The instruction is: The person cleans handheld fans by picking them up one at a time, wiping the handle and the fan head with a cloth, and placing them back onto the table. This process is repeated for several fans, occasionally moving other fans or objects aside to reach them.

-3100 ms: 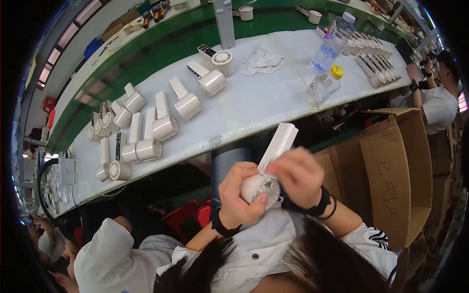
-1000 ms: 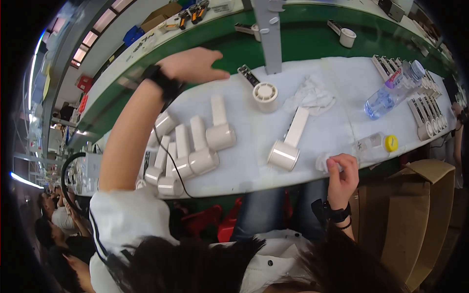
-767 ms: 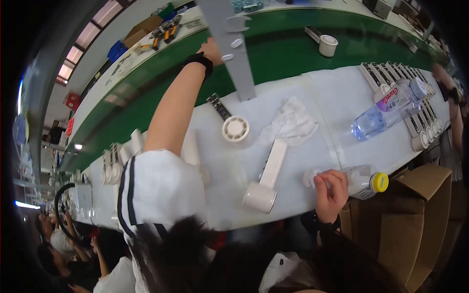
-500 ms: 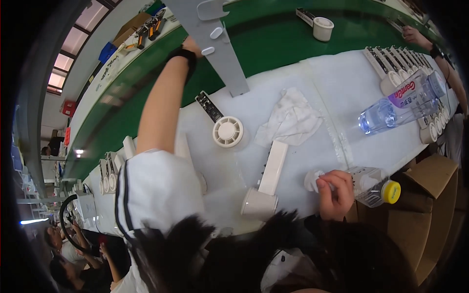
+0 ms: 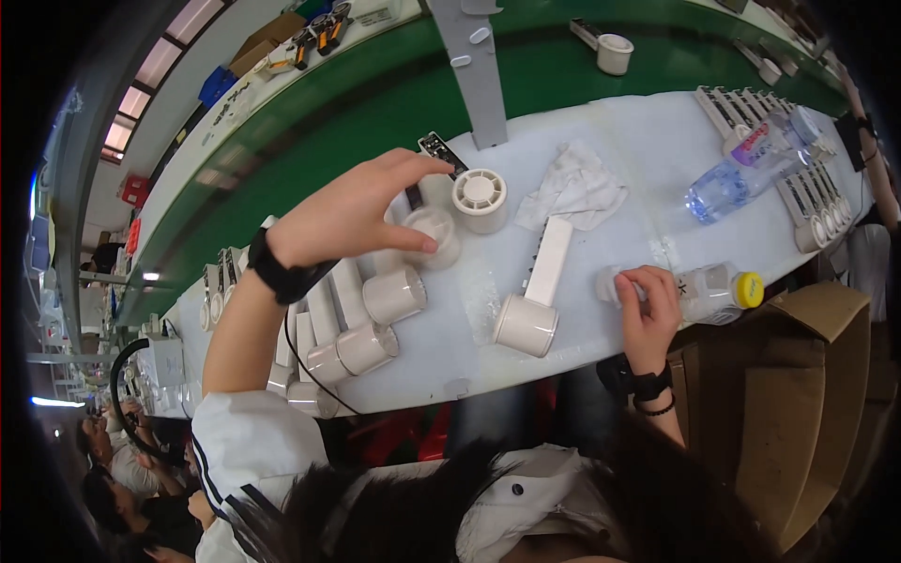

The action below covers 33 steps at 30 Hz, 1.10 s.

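Note:
My left hand is over the table with its fingers spread and the thumb held apart. Beneath it is a blurred white handheld fan part, its round head beside my thumb; I cannot make out firm contact. A second fan part, with a slotted round face and exposed circuit board, lies just right of it. My right hand has its fingers curled over a clear bottle with a yellow cap, which lies on its side; the hand hides its middle. Between my hands lies another white fan housing, its handle pointing away.
Several white fan housings lie under my left forearm. A white cloth sits beyond the middle housing. At right are a clear bottle, rows of fan parts and a cardboard box. A grey post stands before the green belt.
My left hand has come back from the green belt toward me, and a second fan part now lies under it. The view has shifted. My right hand stays at the yellow-capped bottle.

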Available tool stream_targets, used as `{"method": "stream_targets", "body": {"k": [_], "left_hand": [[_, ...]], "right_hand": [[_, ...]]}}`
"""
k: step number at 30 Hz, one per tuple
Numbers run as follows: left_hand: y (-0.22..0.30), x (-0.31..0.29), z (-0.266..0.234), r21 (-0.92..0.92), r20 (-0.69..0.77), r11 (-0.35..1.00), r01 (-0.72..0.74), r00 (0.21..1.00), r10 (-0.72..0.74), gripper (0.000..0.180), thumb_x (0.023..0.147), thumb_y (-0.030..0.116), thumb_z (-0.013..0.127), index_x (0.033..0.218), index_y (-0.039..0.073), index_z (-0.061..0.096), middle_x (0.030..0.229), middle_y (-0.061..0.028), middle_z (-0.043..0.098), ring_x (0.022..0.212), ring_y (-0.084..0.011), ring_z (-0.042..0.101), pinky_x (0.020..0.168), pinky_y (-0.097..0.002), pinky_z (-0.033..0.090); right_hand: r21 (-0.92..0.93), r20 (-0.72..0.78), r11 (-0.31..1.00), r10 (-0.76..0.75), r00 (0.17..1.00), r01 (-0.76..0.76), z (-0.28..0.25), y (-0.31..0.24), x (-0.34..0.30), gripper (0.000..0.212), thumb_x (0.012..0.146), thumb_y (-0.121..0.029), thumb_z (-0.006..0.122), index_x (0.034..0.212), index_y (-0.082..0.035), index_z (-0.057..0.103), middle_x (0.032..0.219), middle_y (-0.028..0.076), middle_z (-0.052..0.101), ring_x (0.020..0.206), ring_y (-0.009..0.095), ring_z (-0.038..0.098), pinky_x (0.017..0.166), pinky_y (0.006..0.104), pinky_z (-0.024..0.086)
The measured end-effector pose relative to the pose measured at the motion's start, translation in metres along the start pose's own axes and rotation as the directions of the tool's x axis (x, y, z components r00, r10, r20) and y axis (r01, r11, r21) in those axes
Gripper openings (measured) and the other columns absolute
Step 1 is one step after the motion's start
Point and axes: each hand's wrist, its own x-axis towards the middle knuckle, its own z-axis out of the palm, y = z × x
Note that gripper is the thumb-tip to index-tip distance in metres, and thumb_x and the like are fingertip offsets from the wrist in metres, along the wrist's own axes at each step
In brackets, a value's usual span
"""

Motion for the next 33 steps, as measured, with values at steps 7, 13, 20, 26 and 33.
{"method": "stream_targets", "body": {"k": [7, 13, 20, 26, 33], "left_hand": [[0.055, 0.067, -0.011, 0.092, 0.097, 0.983, -0.161, 0.984, 0.152, 0.045, 0.080, 0.031, 0.065, 0.112, 0.002, 0.053, 0.097, -0.0171, 0.059, 0.096, -0.0337, 0.056, 0.083, -0.0366, 0.045], [0.056, 0.220, 0.025, 0.398, 0.282, 0.917, -0.027, 0.955, -0.094, 0.054, 0.080, 0.038, 0.062, 0.116, 0.000, 0.050, 0.108, -0.0224, 0.057, 0.100, -0.0360, 0.055, 0.084, -0.0395, 0.045], [-0.072, 0.372, 0.120, 0.677, -0.362, 0.583, 0.449, 0.893, -0.268, 0.071, 0.076, 0.043, 0.060, 0.135, 0.011, 0.037, 0.126, -0.0227, 0.048, 0.113, -0.0430, 0.048, 0.088, -0.0664, 0.035], [-0.084, 0.369, 0.090, 0.316, -0.169, 0.890, 0.328, 0.943, -0.288, 0.061, 0.069, 0.041, 0.065, 0.118, 0.006, 0.053, 0.108, -0.0202, 0.060, 0.099, -0.0315, 0.060, 0.084, -0.0429, 0.048], [0.018, 0.260, 0.043, 0.264, 0.099, 0.871, 0.415, 0.887, -0.452, 0.055, 0.068, 0.041, 0.066, 0.100, -0.003, 0.059, 0.091, -0.0162, 0.064, 0.067, -0.0240, 0.064, 0.060, -0.0331, 0.052]], "right_hand": [[-0.032, -0.025, 0.999, -0.022, 0.999, 0.021, -0.002, -0.004, 0.001, 0.007, 0.079, -0.003, 0.067, 0.084, -0.001, 0.063, 0.086, 0.008, 0.058, 0.079, 0.021, 0.056, 0.065, 0.0270, 0.044], [-0.024, 0.007, 1.000, -0.017, 1.000, 0.017, -0.007, -0.004, 0.001, 0.010, 0.079, -0.004, 0.067, 0.089, -0.003, 0.064, 0.088, 0.008, 0.059, 0.075, 0.020, 0.057, 0.065, 0.0275, 0.045], [0.040, 0.121, 0.999, -0.039, 0.992, 0.034, 0.003, 0.004, 0.004, 0.021, 0.078, -0.003, 0.069, 0.099, -0.006, 0.067, 0.090, 0.007, 0.058, 0.069, 0.017, 0.057, 0.057, 0.0254, 0.046], [0.122, 0.027, 0.991, -0.064, 0.998, 0.060, -0.002, 0.015, -0.001, 0.020, 0.077, -0.002, 0.069, 0.097, -0.006, 0.067, 0.089, 0.007, 0.058, 0.070, 0.017, 0.058, 0.059, 0.0256, 0.047], [0.127, 0.075, 0.992, 0.003, 0.997, -0.013, -0.009, 0.005, 0.003, 0.021, 0.078, -0.003, 0.067, 0.099, -0.005, 0.066, 0.093, 0.008, 0.058, 0.075, 0.020, 0.058, 0.061, 0.0265, 0.047]]}}
